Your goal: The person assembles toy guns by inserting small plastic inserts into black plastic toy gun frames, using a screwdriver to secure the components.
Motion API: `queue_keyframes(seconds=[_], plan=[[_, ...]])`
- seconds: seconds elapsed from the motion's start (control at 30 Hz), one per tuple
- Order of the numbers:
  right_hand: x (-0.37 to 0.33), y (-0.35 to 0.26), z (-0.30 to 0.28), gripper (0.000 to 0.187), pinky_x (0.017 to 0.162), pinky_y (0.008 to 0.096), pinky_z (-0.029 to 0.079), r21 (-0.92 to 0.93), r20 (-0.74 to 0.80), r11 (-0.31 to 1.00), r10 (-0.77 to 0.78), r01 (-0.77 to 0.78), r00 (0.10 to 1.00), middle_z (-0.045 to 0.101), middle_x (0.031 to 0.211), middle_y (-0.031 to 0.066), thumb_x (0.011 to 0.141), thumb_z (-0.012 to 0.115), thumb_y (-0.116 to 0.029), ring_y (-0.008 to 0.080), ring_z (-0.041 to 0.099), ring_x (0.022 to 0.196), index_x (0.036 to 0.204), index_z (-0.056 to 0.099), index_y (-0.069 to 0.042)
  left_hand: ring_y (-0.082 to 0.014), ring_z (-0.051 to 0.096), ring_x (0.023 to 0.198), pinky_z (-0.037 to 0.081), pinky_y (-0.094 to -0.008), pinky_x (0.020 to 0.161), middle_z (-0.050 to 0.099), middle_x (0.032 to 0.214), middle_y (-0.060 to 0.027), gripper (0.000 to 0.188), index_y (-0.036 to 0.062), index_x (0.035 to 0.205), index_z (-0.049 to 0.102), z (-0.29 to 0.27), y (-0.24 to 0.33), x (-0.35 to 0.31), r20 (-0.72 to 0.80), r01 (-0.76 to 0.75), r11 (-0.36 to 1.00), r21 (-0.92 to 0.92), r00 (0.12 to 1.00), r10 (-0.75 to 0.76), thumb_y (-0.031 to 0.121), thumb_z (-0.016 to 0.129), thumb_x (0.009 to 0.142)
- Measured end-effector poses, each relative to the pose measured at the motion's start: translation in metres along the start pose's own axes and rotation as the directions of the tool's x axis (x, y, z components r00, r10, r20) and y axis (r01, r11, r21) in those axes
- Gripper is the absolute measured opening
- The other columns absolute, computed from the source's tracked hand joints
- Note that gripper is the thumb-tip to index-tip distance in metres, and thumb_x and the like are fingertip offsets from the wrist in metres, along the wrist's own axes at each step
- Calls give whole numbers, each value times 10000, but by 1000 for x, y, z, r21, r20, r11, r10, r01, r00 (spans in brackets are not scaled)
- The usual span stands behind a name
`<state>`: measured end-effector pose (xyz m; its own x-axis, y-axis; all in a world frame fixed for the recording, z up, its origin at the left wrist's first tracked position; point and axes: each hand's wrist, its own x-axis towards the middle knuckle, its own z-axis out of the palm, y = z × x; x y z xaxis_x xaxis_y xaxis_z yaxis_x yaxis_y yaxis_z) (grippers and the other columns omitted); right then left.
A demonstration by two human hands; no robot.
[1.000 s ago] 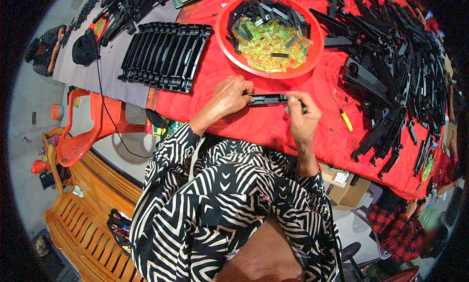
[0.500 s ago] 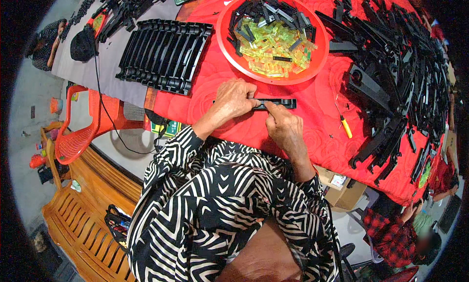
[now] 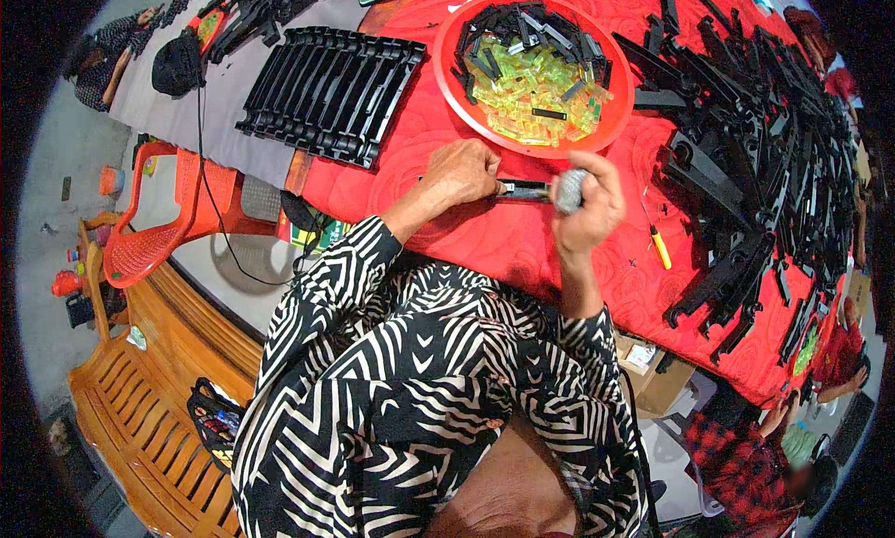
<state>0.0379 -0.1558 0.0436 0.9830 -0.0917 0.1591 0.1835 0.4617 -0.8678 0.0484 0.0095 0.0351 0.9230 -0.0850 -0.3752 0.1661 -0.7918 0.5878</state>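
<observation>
My left hand (image 3: 463, 172) is closed around the left end of a narrow black plastic part (image 3: 524, 190), which lies crosswise on the red cloth in front of me. Over the part's right end is my right hand (image 3: 589, 205), its fingers curled around a rounded, speckled grey lump (image 3: 569, 191). What the lump is, I cannot make out. It hides the right end of the part. Just beyond both hands stands a round red tray (image 3: 446, 86) with yellow-green translucent pieces (image 3: 536, 100) and small black pieces (image 3: 536, 25) in it.
A row of joined black parts (image 3: 331, 95) lies left of the tray. Loose black parts (image 3: 736, 174) pile up on the right, with a yellow-handled screwdriver (image 3: 660, 247) nearer me. A red plastic chair (image 3: 177, 221) and wooden bench (image 3: 163, 426) stand left. A person in checked clothing (image 3: 736, 454) is lower right.
My right hand, earlier with its index finger pressed on the black part, has turned and lifted, and the grey lump now shows in it. The left hand keeps its hold; the whole view has shifted slightly.
</observation>
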Motion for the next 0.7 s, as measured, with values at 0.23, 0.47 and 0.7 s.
queue_keyframes(seconds=[0.23, 0.47, 0.7], plan=[[5, 38, 1, 272, 540, 210, 347, -183, 48, 981, 71, -61, 996, 600, 783, 14, 761, 394, -75, 58, 447, 612, 864, 624, 24, -326, 599, 644, 438, -429, 562, 586, 603, -155, 247, 65, 561, 582, 0, 0, -2, -32, -21, 1000, 19, 999, 22, 264, 725, 597], [1, 45, -1, 261, 542, 213, 353, -217, 41, 974, 68, -58, 997, 583, 744, 6, 759, 394, -84, 61, 447, 608, 836, 621, 18, -337, 591, 633, 427, -436, 553, 569, 577, -155, 259, 54, 547, 560, 4, -3, -5, -86, -31, 999, -37, 996, 28, 263, 707, 584], [5, 36, 1, 249, 415, 225, 392, 77, -85, 995, 68, -61, 994, 537, 660, 57, 768, 365, -75, 106, 458, 449, 823, 579, 40, -356, 578, 623, 399, -466, 550, 564, 575, -160, 204, 67, 534, 554, 7, -1, -4, -125, -44, 998, -36, 991, 40, 234, 662, 578]])
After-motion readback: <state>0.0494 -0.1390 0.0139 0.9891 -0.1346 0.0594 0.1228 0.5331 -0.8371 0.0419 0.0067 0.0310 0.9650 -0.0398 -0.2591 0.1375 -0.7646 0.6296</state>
